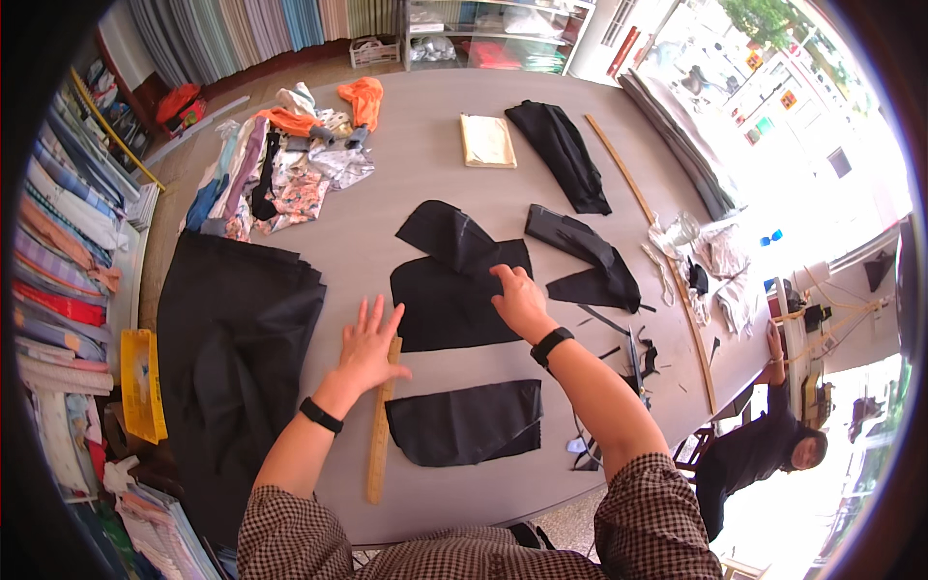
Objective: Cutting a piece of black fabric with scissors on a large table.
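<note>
My left hand [370,348] is spread above the upper end of a wooden ruler [378,442], beside the left edge of a black fabric piece [449,312]. Over that piece's right part is my right hand [519,297], its fingers curled; whether it pinches the cloth cannot be told. Another black cut piece [453,235] lies folded across the top of the first. Nearer to me is a black piece with a curved edge [464,424]. Folded black fabric [591,257] rests at the right, and a large black cloth [232,326] spreads at the left.
Colourful fabric scraps [290,159] are heaped at the far left of the table. A pale folded cloth or packet [488,141], a black folded garment piece [562,156] and a long wooden stick [652,210] lie beyond. Scissors [635,362] and offcuts are at right. A person [761,449] touches the table edge.
</note>
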`<state>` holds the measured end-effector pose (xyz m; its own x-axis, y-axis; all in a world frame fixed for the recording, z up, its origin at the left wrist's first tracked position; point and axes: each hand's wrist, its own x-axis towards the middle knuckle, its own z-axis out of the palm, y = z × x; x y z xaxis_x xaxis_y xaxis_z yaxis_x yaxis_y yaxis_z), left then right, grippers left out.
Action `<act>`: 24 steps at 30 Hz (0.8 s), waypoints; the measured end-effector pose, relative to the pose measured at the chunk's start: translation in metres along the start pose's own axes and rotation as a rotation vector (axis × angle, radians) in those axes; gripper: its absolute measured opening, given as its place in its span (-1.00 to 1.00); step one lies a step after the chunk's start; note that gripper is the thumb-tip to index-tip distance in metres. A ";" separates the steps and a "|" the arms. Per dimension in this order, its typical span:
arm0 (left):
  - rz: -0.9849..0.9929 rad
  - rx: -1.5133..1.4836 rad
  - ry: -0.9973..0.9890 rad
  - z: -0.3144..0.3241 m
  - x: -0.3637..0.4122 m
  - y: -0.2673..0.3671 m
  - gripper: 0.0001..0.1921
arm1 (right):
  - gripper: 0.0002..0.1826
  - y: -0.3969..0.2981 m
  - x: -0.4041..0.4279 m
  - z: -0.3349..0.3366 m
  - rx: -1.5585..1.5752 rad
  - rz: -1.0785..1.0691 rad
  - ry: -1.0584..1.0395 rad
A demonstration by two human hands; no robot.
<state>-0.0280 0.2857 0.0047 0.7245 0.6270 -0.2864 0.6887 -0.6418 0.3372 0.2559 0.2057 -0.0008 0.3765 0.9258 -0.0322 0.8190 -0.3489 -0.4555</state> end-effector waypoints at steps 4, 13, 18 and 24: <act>-0.028 0.050 -0.063 0.008 -0.019 -0.010 0.27 | -0.53 -0.013 0.038 0.013 -0.103 -0.095 -0.025; -0.227 0.226 0.109 -0.012 -0.023 -0.047 -0.03 | -0.51 -0.005 0.076 0.020 0.030 0.216 0.088; 0.047 -0.053 0.183 0.008 -0.002 -0.022 -0.27 | -0.63 0.018 0.061 0.014 0.084 0.295 0.126; 0.196 -0.041 0.115 0.032 0.015 0.027 -0.11 | -0.57 -0.026 0.028 0.014 0.000 0.046 -0.146</act>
<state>0.0025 0.2638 -0.0196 0.8349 0.5397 -0.1080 0.5315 -0.7397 0.4128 0.2390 0.2423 -0.0022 0.3469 0.9200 -0.1826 0.8024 -0.3919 -0.4501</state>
